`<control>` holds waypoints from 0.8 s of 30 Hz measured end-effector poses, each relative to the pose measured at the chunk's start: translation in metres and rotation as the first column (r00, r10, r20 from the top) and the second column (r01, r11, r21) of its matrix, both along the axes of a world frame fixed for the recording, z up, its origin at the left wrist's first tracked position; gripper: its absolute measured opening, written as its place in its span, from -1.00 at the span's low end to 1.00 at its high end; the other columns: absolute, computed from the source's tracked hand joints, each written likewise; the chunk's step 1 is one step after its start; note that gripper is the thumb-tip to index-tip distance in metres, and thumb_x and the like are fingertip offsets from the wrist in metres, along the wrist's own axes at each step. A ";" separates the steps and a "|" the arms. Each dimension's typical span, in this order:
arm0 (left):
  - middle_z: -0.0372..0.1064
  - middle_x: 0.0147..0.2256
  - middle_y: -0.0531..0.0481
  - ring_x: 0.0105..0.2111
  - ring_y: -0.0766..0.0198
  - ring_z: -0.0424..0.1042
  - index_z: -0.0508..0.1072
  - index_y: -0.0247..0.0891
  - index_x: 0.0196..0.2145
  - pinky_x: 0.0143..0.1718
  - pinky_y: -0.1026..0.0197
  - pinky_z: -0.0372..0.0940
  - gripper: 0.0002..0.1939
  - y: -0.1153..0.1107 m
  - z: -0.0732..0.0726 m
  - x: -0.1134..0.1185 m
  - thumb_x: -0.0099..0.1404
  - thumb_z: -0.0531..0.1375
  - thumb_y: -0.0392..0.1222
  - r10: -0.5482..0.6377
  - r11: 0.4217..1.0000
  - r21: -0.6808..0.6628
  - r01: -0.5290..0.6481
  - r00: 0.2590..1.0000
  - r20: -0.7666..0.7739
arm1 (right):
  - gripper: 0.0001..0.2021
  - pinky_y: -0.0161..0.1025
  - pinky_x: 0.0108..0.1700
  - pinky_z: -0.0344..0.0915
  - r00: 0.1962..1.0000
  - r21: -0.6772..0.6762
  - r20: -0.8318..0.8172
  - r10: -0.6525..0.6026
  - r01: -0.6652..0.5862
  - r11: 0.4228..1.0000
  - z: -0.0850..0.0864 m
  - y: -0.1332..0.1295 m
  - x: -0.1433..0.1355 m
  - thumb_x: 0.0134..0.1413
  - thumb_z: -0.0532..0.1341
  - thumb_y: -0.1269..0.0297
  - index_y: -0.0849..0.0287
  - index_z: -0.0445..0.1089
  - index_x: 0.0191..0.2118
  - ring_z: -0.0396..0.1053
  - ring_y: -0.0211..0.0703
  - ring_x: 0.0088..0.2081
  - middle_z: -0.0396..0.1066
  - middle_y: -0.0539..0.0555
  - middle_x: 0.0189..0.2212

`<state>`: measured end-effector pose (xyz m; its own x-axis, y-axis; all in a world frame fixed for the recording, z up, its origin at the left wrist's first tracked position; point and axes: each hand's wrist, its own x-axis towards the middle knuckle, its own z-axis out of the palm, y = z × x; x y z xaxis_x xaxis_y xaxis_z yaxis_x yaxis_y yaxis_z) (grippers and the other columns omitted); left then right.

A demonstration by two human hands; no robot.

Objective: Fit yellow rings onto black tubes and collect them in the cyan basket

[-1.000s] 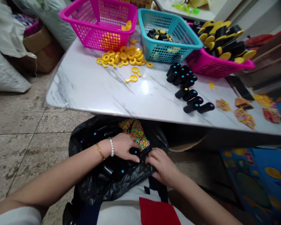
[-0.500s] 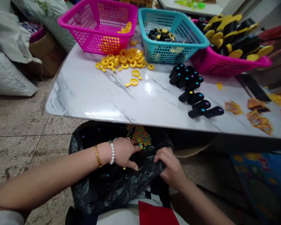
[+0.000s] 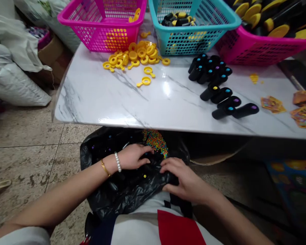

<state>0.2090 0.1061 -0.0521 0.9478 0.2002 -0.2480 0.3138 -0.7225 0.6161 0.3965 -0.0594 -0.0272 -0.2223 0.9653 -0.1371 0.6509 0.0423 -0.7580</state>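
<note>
A black plastic bag [image 3: 140, 190] hangs open below the table edge, with black parts bearing coloured dots inside. Small multicoloured beads [image 3: 156, 143] lie in a heap at its far side. My left hand [image 3: 135, 157], with a pearl bracelet and a gold bangle at the wrist, reaches into the bag beside the beads. Its thumb stands apart from the fingers, and nothing shows between them. At the bag's right rim is my right hand [image 3: 181, 178], thumb and fingers spread against the plastic.
On the marbled table [image 3: 97, 98] lie yellow ring-shaped pieces [image 3: 141, 52] and black tubes [image 3: 224, 98] with coloured dots. Behind them stand a pink basket [image 3: 99, 35], a blue basket [image 3: 196, 39] and a fuller pink basket [image 3: 270, 51]. White sacks [image 3: 17, 78] rest on the floor at left.
My right hand has loosened its grip on the bag's rim and spread its fingers. My left hand has shifted slightly up inside the bag. The view has moved closer to the table.
</note>
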 end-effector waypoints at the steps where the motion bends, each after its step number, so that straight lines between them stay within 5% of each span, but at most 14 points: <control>1: 0.45 -0.19 -0.07 -0.20 0.16 0.44 0.31 -0.16 0.01 -0.17 0.21 0.29 -0.66 0.000 0.000 0.001 0.30 0.10 -0.08 0.035 0.999 0.026 -0.035 0.999 -0.016 | -0.74 -0.19 0.04 0.17 1.000 -0.005 -0.016 -0.023 0.023 1.000 0.004 0.008 0.004 -0.03 0.30 0.36 0.14 0.33 -0.16 0.26 -0.09 -0.03 0.29 0.11 -0.06; 4: 0.48 -0.31 -0.15 -0.32 0.05 0.48 0.34 -0.22 -0.01 -0.35 0.15 0.32 -0.66 -0.001 0.001 0.003 0.28 0.09 -0.09 0.145 0.975 0.194 -0.112 0.975 -0.168 | -0.77 -0.22 -0.01 0.23 0.983 0.013 0.105 -0.150 0.149 0.989 0.004 0.033 0.002 0.06 0.23 0.38 0.17 0.34 -0.11 0.31 -0.11 -0.05 0.31 0.16 -0.06; 6: 0.48 -0.39 -0.17 -0.39 -0.02 0.49 0.38 -0.25 -0.06 -0.44 0.13 0.30 -0.65 -0.001 0.002 0.000 0.27 0.10 -0.04 0.200 0.955 0.265 -0.136 0.952 -0.233 | -0.80 -0.20 -0.06 0.26 0.968 -0.018 0.223 -0.113 0.120 0.993 -0.005 0.047 -0.011 0.06 0.21 0.41 0.22 0.38 -0.15 0.35 -0.07 -0.12 0.38 0.18 -0.16; 9: 0.50 -0.35 -0.12 -0.35 0.03 0.49 0.36 -0.22 -0.01 -0.38 0.15 0.31 -0.60 0.001 0.004 -0.008 0.25 0.13 -0.01 0.252 0.959 0.167 -0.228 0.958 -0.138 | -0.87 -0.20 -0.11 0.28 0.966 -0.078 0.252 0.049 -0.030 0.996 -0.016 0.056 -0.031 0.07 0.22 0.38 0.24 0.44 -0.23 0.39 -0.05 -0.19 0.45 0.16 -0.30; 12: 0.51 -0.31 -0.03 -0.31 0.16 0.49 0.32 -0.21 0.05 -0.29 0.23 0.30 -0.58 0.002 0.002 -0.016 0.24 0.17 -0.14 0.318 0.948 -0.013 -0.318 0.948 -0.017 | -0.86 -0.19 -0.10 0.29 0.970 -0.006 0.208 -0.122 0.126 0.992 -0.019 0.057 -0.037 0.09 0.21 0.37 0.21 0.44 -0.21 0.41 -0.07 -0.19 0.47 0.14 -0.28; 15: 0.52 -0.32 0.02 -0.31 0.23 0.48 0.41 -0.22 -0.08 -0.27 0.28 0.28 -0.74 -0.001 -0.004 -0.014 0.27 0.12 -0.24 0.375 0.922 -0.128 -0.367 0.926 0.047 | -0.75 -0.22 -0.14 0.33 0.952 -0.024 0.062 -0.300 0.301 0.953 -0.020 0.061 -0.033 0.05 0.21 0.41 0.17 0.40 -0.10 0.43 -0.12 -0.22 0.47 0.11 -0.20; 20: 0.49 -0.36 0.02 -0.35 0.27 0.46 0.40 -0.25 -0.22 -0.29 0.30 0.28 -0.86 -0.008 -0.010 -0.003 0.26 0.09 -0.26 0.421 0.891 -0.235 -0.389 0.901 0.105 | -0.71 -0.21 -0.11 0.36 0.883 -0.273 -0.287 -0.372 0.297 0.915 -0.039 0.069 -0.030 -0.07 0.22 0.46 0.14 0.41 -0.15 0.45 -0.13 -0.17 0.49 0.08 -0.22; 24: 0.45 -0.37 -0.01 -0.38 0.23 0.43 0.33 -0.31 -0.09 -0.39 0.29 0.26 -0.66 -0.006 -0.012 0.000 0.14 0.19 -0.26 0.407 0.911 -0.102 -0.400 0.912 0.059 | -0.59 -0.18 -0.12 0.39 0.745 -0.449 -0.442 -0.500 0.299 0.842 -0.054 0.071 -0.029 -0.16 0.29 0.39 0.23 0.33 -0.08 0.47 -0.09 -0.16 0.50 0.16 -0.22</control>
<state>0.2087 0.0996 -0.0645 0.8077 0.5507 -0.2107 0.5162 -0.4877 0.7040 0.3679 0.0114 -0.0813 0.0415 0.8963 -0.4414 0.0451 -0.4430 -0.8954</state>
